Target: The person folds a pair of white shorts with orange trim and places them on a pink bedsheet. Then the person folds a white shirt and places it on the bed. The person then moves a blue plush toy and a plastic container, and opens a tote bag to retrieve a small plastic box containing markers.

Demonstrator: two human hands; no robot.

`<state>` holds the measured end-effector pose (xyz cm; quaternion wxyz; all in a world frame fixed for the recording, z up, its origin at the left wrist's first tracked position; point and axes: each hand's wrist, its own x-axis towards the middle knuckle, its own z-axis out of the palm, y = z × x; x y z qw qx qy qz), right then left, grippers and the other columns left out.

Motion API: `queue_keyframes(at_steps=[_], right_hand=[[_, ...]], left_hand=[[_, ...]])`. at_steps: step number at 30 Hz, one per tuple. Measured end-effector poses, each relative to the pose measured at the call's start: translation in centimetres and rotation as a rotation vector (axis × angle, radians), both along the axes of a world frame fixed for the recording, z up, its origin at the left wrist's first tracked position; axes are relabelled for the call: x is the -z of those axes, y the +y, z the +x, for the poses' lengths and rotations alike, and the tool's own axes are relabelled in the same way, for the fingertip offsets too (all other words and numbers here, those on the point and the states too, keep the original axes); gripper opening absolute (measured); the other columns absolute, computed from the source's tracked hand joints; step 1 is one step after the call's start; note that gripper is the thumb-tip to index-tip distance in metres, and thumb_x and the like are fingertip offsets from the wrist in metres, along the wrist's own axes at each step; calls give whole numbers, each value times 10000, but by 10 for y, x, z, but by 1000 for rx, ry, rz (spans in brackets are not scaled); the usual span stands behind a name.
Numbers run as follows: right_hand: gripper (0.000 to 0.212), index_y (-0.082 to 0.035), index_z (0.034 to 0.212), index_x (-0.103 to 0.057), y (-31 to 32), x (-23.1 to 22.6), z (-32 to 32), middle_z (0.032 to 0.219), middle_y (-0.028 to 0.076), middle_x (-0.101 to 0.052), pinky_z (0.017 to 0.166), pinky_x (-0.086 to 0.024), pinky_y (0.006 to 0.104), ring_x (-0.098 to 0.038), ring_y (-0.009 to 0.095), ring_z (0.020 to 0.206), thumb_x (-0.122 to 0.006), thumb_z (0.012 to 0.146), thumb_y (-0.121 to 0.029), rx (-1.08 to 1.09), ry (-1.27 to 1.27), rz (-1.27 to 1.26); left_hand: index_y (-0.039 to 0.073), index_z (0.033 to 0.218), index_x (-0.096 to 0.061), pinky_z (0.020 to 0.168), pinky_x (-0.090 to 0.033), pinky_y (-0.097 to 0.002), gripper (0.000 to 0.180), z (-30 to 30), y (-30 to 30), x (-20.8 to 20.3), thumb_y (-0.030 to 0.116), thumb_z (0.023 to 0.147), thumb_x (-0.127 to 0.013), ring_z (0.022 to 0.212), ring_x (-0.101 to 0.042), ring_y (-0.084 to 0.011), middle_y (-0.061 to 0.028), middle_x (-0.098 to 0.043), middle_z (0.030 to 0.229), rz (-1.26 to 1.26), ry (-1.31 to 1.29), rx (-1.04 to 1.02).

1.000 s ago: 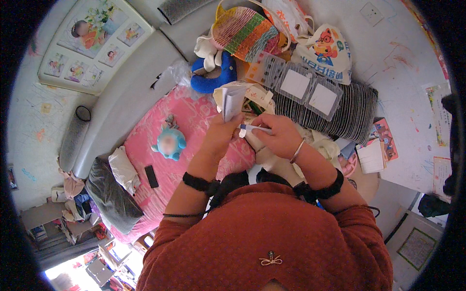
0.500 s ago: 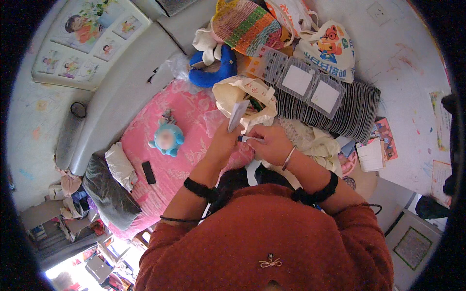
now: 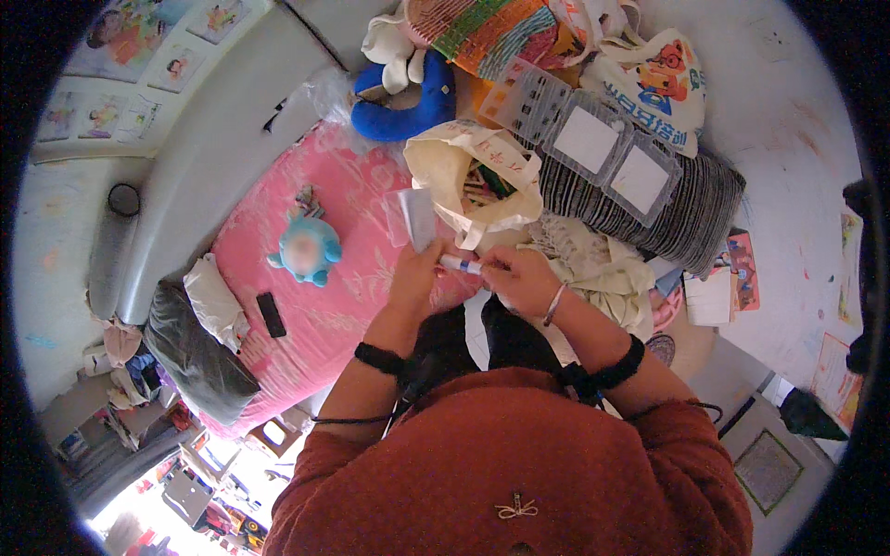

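Note:
Between my two hands lies a white marker pen (image 3: pixel 461 265) with a blue band. The fingers of my right hand (image 3: pixel 522 284) are closed on its right end. My left hand (image 3: pixel 413 281) grips a flat white card-like piece (image 3: pixel 419 219) that stands up from its fingers, and its fingertips meet the pen's left end. Whether the pen's cap is on, I cannot tell. Just beyond my hands, a cream cloth bag (image 3: pixel 436 167) gapes, with several slim coloured items inside, too small to name.
A pink bedspread (image 3: pixel 357 232) carries a blue plush toy (image 3: pixel 306 250) and a black phone (image 3: pixel 271 315). Clear plastic cases (image 3: pixel 586 139) rest on a striped cushion (image 3: pixel 714 190) at the right. A blue neck pillow (image 3: pixel 403 116) lies behind the bag.
The pen has turned so its white, blue-banded body shows, and its left end now meets my left hand. The white piece has tilted left. The whole view has shifted slightly.

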<state>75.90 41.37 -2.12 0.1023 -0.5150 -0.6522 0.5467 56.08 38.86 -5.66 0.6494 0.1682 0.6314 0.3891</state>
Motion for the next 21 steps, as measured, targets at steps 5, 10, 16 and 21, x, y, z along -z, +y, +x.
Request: queue_keyframes(at_steps=[5,10,16,21], right_hand=[[217,-41,1018,-616,37,20,17,830,198,-644,710,-502,445,-629,380,781,-561,855,-172,152,-99,106],[302,-38,1131,-581,73,58,15,951,165,-648,730,-501,373,-639,318,834,-572,841,-120,-62,-285,254],[328,-22,1119,-560,84,69,18,1075,182,-585,827,-489,401,-611,324,932,-619,823,-152,7,-325,367],[373,-12,1121,-552,79,67,30,1095,187,-582,926,-448,433,-526,375,1093,-633,828,-229,183,-521,329]], left_hand=[[60,1142,-607,766,-438,-299,344,-15,18,32,300,899,-637,935,-554,-151,-57,-619,1067,10,-4,-132],[26,1186,-579,829,-428,-328,451,-7,52,56,301,850,-703,996,-550,-185,-83,-591,1153,17,-171,-114],[-14,1189,-560,860,-430,-342,506,-8,64,59,299,829,-728,1014,-546,-202,-81,-594,1119,-60,-190,-158],[1,1185,-582,817,-461,-320,429,-9,57,52,274,870,-683,1007,-561,-204,-91,-594,1130,-5,-141,-109]])
